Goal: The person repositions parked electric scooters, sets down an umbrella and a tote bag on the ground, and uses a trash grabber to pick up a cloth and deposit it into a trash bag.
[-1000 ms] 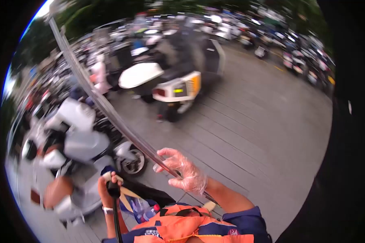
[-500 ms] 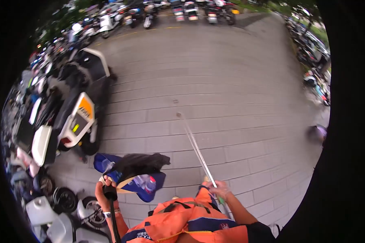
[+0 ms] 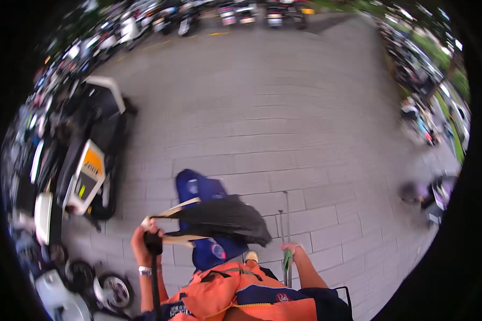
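Observation:
My left hand [image 3: 151, 235], with a silver watch on the wrist, is closed round the pale handles of a blue bag [image 3: 206, 188] and a black handle on a dark pole or strap. A black bag or cloth [image 3: 225, 218] hangs from the same hand across the blue bag. My right hand [image 3: 292, 247], in a clear plastic glove, is closed on the green grip of long metal tongs [image 3: 287, 219]. The tongs point forward over the paving, their two thin arms apart at the tips with nothing visible between them.
A white and orange scooter [image 3: 88, 176] stands at the left, with more scooters behind it. Grey paving [image 3: 241, 123] stretches ahead. Parked two-wheelers [image 3: 420, 120] line the right side. One shoe [image 3: 251, 255] shows below me.
The view has turned rightward and the scooter has shifted left. The bags have swung toward the middle. The tongs, earlier raised across the left, now point low and forward.

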